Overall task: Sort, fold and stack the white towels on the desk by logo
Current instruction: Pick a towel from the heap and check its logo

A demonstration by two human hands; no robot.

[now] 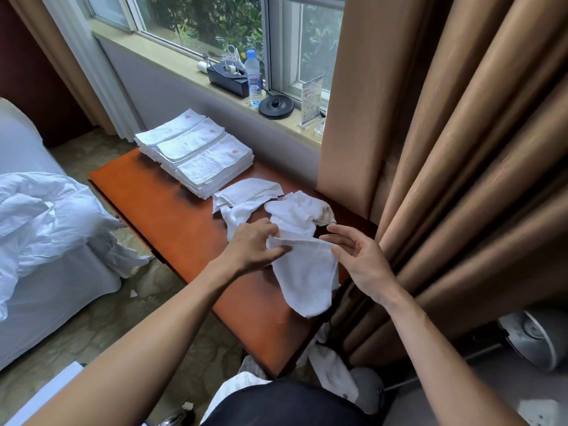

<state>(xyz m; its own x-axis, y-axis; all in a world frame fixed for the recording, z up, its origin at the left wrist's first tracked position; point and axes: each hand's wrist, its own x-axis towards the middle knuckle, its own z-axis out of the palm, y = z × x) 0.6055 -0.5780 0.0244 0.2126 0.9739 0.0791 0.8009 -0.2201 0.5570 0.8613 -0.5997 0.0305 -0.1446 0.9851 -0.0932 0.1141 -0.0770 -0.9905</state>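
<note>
White towel (pixel 304 272) hangs over the near-right end of the bench (pixel 172 216), top hem running left-right: left hand (pixel 255 244) pinches its left corner, right hand (pixel 359 256) is loosely open with fingertips at the right corner, folded stack (pixel 196 155) lies far-left, nearer the left hand.

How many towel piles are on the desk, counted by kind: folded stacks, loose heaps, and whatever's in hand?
Folded stacks: 3
Loose heaps: 2
Held towel, gripped by the left hand: 1
Total: 6
</note>
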